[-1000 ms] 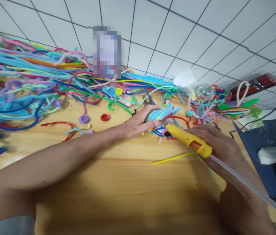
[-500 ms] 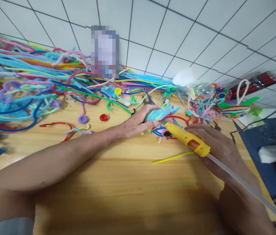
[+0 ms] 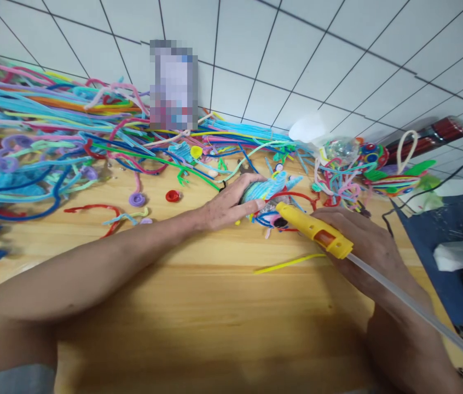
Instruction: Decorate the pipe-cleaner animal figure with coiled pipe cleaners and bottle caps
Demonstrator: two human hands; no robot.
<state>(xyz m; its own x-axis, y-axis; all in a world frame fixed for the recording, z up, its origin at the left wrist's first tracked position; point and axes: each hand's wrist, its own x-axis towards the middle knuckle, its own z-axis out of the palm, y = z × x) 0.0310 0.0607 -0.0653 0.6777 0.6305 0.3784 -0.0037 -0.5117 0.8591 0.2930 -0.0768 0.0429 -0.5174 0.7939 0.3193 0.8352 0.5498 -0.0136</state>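
Note:
My left hand (image 3: 231,202) is closed around a pipe-cleaner craft figure (image 3: 275,189), with light blue striped parts, a red loop and blue strands, low over the wooden table (image 3: 198,328). My right hand (image 3: 363,246) grips a yellow hot glue gun (image 3: 316,230); its handle is hidden behind the hand. The gun's tip is at the near right side of the figure, and I cannot tell whether it touches. A clear glue stick (image 3: 404,298) sticks out of the gun's back end. Just below the gun lies a yellow pipe cleaner (image 3: 289,264).
Heaps of coloured pipe cleaners (image 3: 71,104) line the tiled wall (image 3: 248,49). A red coil (image 3: 173,195) and a purple coil (image 3: 137,199) lie left of my hand. Finished-looking decorated crafts (image 3: 395,183), a dark red cylinder (image 3: 432,137) and a black cable (image 3: 432,191) are at right.
Both hands, the craft figure and the glue gun hold nearly the same positions. The whole view has shifted very slightly.

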